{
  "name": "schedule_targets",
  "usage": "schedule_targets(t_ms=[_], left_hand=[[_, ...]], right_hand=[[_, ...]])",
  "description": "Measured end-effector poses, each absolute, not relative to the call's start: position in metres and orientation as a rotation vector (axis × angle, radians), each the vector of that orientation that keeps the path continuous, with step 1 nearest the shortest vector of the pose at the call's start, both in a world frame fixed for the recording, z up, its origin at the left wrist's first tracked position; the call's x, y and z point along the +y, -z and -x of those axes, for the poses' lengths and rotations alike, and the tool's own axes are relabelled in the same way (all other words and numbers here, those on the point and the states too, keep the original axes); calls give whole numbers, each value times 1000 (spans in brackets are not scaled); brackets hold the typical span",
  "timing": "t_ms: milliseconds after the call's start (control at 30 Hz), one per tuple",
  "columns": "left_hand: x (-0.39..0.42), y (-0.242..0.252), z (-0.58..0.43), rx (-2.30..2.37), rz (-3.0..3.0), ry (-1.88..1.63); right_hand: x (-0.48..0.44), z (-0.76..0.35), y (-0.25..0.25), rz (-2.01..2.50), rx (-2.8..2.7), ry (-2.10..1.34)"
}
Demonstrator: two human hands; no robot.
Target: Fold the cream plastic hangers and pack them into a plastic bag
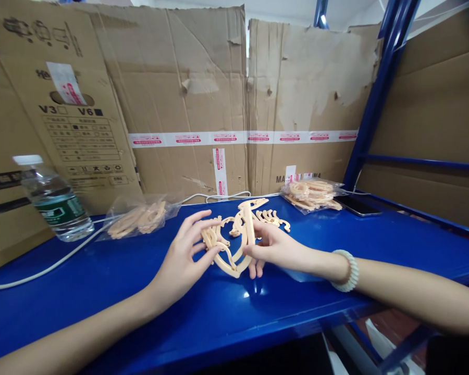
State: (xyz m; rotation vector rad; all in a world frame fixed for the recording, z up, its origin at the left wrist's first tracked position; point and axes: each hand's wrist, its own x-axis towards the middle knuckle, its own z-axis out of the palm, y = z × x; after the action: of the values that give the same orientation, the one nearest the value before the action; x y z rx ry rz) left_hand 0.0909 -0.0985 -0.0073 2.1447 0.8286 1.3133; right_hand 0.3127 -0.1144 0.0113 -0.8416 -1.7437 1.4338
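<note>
Tbl (121, 276): wood pcs (250, 229), btl (60, 207), phone (358, 205)

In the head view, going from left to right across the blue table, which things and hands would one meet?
Water bottle, left bag of wooden parts, left hand, held wooden frame, right hand, right bag of wooden parts, phone.

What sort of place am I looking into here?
Likely a makeshift workstation, perhaps in a storeroom or workshop: a blue tabletop, taped cardboard panels behind it, and bagged pale pieces.
</note>
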Motion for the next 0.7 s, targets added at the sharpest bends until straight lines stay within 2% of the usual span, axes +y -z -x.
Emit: schedule_targets(t_ms=[200, 700], left_hand=[[-102, -4, -91, 839, -1924, -1305], [-101, -12, -83, 796, -1961, -1117]], right_hand=[[-105, -319, -13, 997, -1785, -1219], [-80, -343, -17, 974, -1561, -1205]])
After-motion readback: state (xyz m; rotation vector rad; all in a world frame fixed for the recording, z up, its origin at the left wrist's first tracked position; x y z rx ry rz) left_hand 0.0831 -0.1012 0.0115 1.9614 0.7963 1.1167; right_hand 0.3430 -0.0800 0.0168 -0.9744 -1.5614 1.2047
